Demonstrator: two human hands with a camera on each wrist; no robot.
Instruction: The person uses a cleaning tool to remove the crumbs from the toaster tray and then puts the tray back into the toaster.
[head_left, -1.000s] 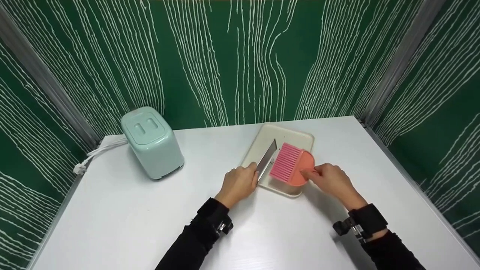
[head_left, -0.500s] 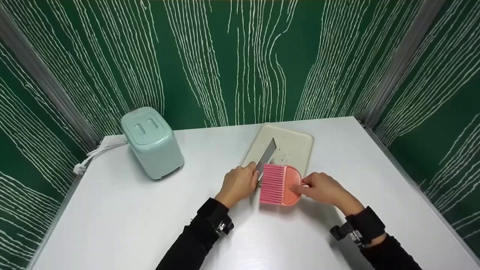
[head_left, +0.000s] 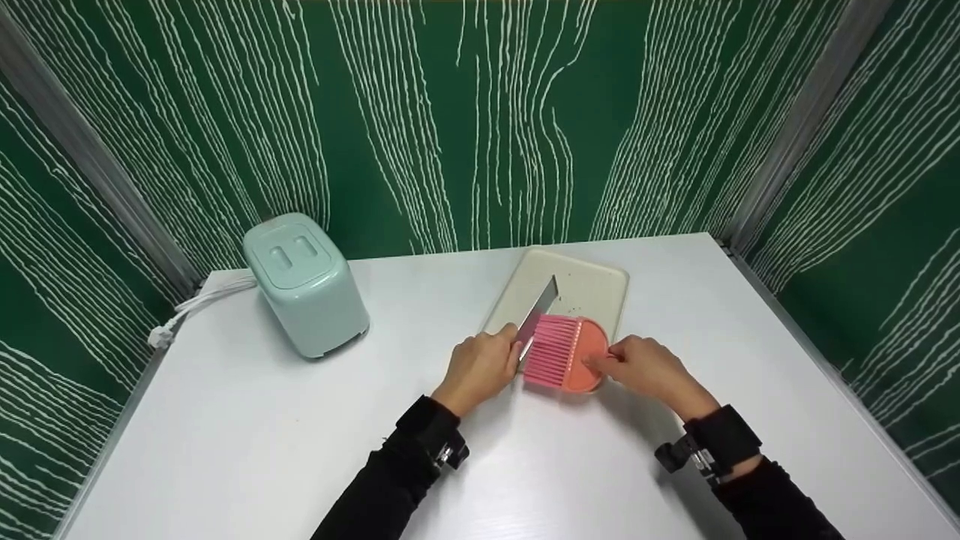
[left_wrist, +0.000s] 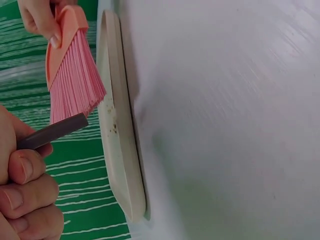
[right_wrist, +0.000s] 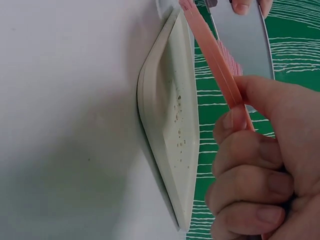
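Brush [head_left: 568,352]: above tray [head_left: 591,283], bristles leftward
Right hand [head_left: 654,369]: pinching brush, forearm [head_left: 776,499] angled inward
Left hand [head_left: 478,367]: fingers curled round flat grey tool [head_left: 538,311], forearm likewise

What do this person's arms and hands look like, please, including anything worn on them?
The left sleeve and right sleeve are black. The left wristband and right wristband are wide and black, each carrying a small dark device with silvery parts. The left hand and right hand are bare, without gloves.
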